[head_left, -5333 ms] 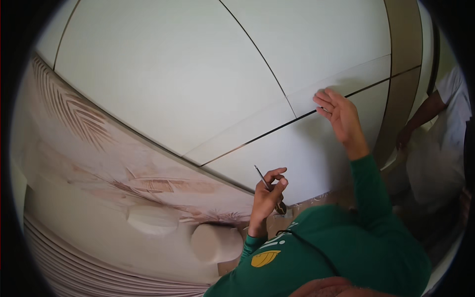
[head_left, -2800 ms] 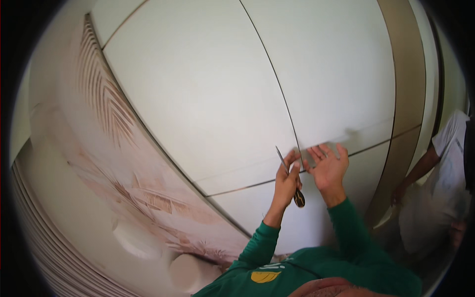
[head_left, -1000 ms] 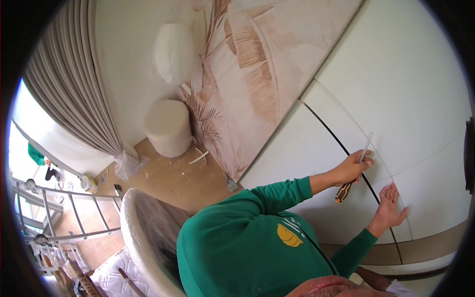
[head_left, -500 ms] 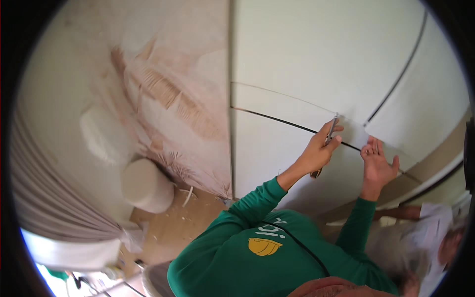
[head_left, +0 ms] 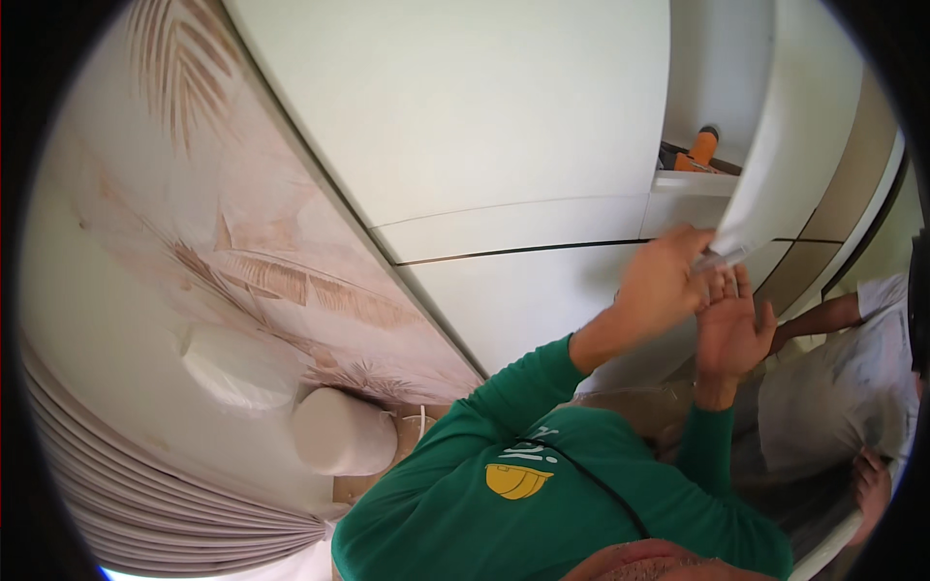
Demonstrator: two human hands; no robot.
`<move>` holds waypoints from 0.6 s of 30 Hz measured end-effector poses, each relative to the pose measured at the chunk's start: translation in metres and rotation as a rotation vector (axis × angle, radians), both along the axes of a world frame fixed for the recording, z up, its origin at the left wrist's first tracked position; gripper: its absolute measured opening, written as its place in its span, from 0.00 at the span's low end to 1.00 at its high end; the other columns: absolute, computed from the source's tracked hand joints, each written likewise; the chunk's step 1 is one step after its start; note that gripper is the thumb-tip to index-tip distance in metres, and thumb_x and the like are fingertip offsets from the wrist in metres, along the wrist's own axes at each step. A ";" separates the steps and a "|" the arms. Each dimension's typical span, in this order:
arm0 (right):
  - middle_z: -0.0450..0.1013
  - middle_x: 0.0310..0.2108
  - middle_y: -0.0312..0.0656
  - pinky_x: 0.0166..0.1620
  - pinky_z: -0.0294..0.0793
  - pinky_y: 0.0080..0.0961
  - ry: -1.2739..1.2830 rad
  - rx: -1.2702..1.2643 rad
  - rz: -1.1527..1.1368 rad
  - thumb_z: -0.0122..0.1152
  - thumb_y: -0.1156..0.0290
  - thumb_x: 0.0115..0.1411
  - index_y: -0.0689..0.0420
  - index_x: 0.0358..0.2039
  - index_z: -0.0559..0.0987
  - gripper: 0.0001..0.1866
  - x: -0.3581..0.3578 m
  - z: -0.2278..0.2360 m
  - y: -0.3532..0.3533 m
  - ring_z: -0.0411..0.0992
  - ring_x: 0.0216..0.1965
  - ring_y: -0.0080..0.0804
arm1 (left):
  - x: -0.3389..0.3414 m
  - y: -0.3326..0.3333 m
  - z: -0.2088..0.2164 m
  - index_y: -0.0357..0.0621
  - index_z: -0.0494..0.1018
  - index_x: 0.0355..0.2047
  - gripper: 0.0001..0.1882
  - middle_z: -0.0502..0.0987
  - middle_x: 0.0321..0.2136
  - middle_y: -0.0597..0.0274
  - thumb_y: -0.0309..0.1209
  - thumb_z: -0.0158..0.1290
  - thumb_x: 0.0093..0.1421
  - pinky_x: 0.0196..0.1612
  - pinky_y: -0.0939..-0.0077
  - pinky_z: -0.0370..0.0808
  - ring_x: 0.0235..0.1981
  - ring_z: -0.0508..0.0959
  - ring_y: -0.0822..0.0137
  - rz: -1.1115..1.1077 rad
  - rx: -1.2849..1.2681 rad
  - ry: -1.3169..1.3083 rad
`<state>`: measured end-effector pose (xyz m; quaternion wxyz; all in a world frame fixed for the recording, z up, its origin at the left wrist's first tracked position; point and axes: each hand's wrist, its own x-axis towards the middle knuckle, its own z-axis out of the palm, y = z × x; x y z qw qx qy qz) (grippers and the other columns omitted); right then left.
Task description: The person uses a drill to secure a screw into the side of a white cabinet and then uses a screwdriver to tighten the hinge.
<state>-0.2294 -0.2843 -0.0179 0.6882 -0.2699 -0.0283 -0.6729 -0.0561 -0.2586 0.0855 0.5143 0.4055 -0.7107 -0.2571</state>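
My left hand (head_left: 659, 281), blurred by motion, is closed around a slim grey tool (head_left: 725, 259) whose exact kind I cannot make out. The tool's tip reaches the lower corner of a white cabinet door (head_left: 799, 145), which stands ajar. Palm toward me, my right hand (head_left: 731, 334) is just below that corner, its fingers bent up at the door's bottom edge and its thumb free. The fingertips are partly hidden by the tool and the door. Through the gap, an orange and black tool (head_left: 699, 150) lies on a white shelf (head_left: 693, 184) inside the cabinet.
A wide white panel (head_left: 465, 107) fills the middle, with drawer fronts (head_left: 504, 290) under a dark groove. Left stand a leaf-patterned wall (head_left: 291, 271), a pale round pouf (head_left: 344, 431) and a curtain (head_left: 165, 484). Another person (head_left: 823, 387) is close at the right.
The cabinet door has swung from shut to ajar, baring the shelf and orange tool. My left hand has moved right with the grey tool to the door's corner. The view has turned.
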 end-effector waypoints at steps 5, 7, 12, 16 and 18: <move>0.72 0.56 0.44 0.59 0.69 0.32 0.080 -0.209 -0.115 0.52 0.60 0.72 0.59 0.66 0.67 0.27 0.038 -0.031 0.007 0.69 0.57 0.32 | -0.051 0.027 -0.028 0.41 0.78 0.47 0.17 0.77 0.36 0.56 0.35 0.64 0.61 0.30 0.58 0.77 0.30 0.81 0.54 0.047 -0.436 -0.205; 0.74 0.53 0.42 0.54 0.71 0.27 0.969 0.196 -0.474 0.55 0.67 0.71 0.60 0.62 0.73 0.21 0.028 -0.031 -0.003 0.72 0.54 0.31 | -0.075 0.033 -0.026 0.41 0.76 0.46 0.18 0.75 0.35 0.56 0.37 0.65 0.59 0.29 0.58 0.78 0.30 0.81 0.54 -0.008 -0.491 -0.232; 0.74 0.50 0.45 0.59 0.68 0.39 1.116 -0.469 -1.045 0.62 0.66 0.69 0.62 0.63 0.73 0.25 0.083 0.062 -0.049 0.70 0.52 0.38 | -0.124 0.046 -0.001 0.39 0.73 0.43 0.18 0.72 0.36 0.54 0.38 0.62 0.61 0.29 0.60 0.79 0.29 0.81 0.55 -0.197 -0.415 -0.292; 0.71 0.53 0.50 0.62 0.65 0.44 1.222 -0.635 -1.308 0.64 0.65 0.68 0.63 0.66 0.70 0.29 0.105 0.099 -0.086 0.65 0.56 0.48 | -0.178 0.050 0.001 0.36 0.73 0.39 0.15 0.72 0.35 0.52 0.33 0.61 0.58 0.26 0.58 0.79 0.26 0.81 0.56 -0.266 -0.550 -0.384; 0.70 0.53 0.51 0.62 0.65 0.45 1.201 -0.592 -1.316 0.64 0.66 0.68 0.63 0.66 0.70 0.29 0.122 0.097 -0.091 0.64 0.56 0.49 | -0.203 0.049 -0.007 0.34 0.73 0.37 0.14 0.72 0.34 0.52 0.31 0.60 0.55 0.25 0.58 0.79 0.24 0.80 0.56 -0.231 -0.622 -0.473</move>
